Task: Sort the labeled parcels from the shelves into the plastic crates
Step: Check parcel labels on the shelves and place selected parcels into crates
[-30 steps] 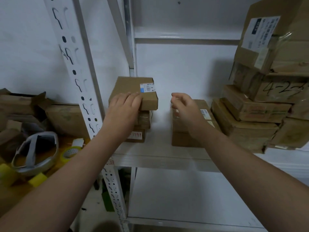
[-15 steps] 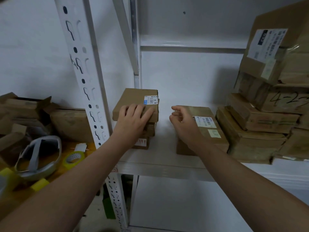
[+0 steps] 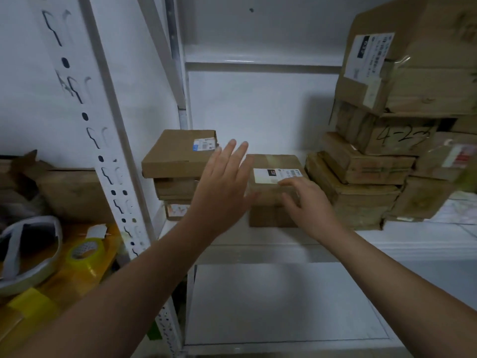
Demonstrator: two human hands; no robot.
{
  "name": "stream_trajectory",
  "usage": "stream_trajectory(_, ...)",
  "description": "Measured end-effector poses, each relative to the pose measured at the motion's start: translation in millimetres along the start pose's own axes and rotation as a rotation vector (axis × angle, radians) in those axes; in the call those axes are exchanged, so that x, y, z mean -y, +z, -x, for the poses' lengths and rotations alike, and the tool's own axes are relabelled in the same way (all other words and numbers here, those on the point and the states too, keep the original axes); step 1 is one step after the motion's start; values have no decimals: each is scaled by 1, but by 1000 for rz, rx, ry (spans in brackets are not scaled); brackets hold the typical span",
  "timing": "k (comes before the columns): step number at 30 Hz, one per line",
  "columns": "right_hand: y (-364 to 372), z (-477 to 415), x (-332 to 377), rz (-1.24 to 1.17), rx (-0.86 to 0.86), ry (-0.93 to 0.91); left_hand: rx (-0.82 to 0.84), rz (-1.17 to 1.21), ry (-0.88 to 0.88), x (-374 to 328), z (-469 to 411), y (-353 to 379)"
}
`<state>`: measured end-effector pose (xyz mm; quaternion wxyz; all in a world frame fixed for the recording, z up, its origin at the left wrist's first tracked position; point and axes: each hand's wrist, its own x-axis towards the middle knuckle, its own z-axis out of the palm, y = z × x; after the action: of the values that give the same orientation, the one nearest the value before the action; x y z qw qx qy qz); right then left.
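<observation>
Left hand (image 3: 222, 187) hangs flat and wide, holding nothing, just left of the labeled parcel (image 3: 268, 161); right hand (image 3: 307, 205), fingers spread, lies on its top by the white label (image 3: 268, 175) — no grip yet. It sits on the shelf (image 3: 258, 244) between a small stack of boxes (image 3: 178, 153) and a taller pile (image 3: 361, 177); taped cardboard, likely stiff and light — best clasped by both side faces, though the pile crowds its right.

Black marker handwriting on a taped brown cardboard box (image 3: 402, 136) in the right stack reads "4-2…"; the white shipping labels (image 3: 278, 175) are too blurred to read.
</observation>
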<state>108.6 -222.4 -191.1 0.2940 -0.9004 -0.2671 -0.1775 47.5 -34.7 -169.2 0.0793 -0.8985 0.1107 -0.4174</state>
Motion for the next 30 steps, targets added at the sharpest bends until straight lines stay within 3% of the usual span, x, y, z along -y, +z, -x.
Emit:
stream_trajectory(3, -12, 15, -11, -36, -15, 66, 40, 46, 47, -32, -6, 20)
stream_trajectory(8, -17, 44, -23, -126, -12, 168, 411, 163, 49, -55, -5, 65)
stream_trajectory(11, -12, 61, -32, -200, -21, 295, 541, 216, -30, -59, 1, 76)
stream_trajectory(18, -5, 90, -39, -411, -42, 445, 568, 86, -29, -70, 29, 46)
stream_trajectory(23, 0, 112, -29, -658, -29, 556, 448, -15, 27, -80, 55, 25)
stream_trajectory(30, -4, 139, 1, -1034, 33, 886, 281, 104, 35, -103, 71, -7)
